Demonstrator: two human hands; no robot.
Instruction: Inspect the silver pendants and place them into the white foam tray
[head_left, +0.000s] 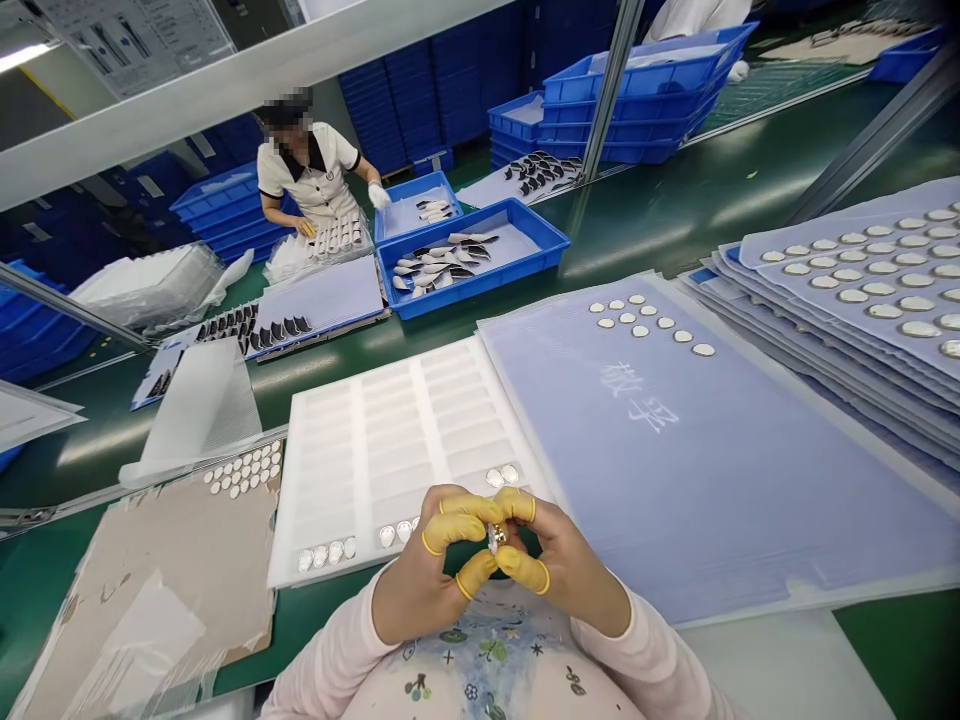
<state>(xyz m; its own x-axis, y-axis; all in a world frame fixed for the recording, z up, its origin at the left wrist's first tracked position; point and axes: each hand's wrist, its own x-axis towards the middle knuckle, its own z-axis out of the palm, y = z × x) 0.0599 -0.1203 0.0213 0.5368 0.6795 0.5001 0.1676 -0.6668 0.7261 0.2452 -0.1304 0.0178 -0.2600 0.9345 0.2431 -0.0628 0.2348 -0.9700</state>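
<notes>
"What do the hands hold?"

"At nine o'clock, a row of round silver discs [337, 552] lies in a white ribbed foam tray [412, 440], whose near edge sits just beyond the hands. The left hand [416, 575], fingers in yellow rubber cots [454, 525], curls almost shut, pinching a small shiny metal disc [496, 538] together with the equally curled right hand [574, 572]. Both are equally near; its long axis is hidden."

"And rightward?"

"At two o'clock, a wide pale blue plastic sheet [750, 500] touches the tray."
</notes>
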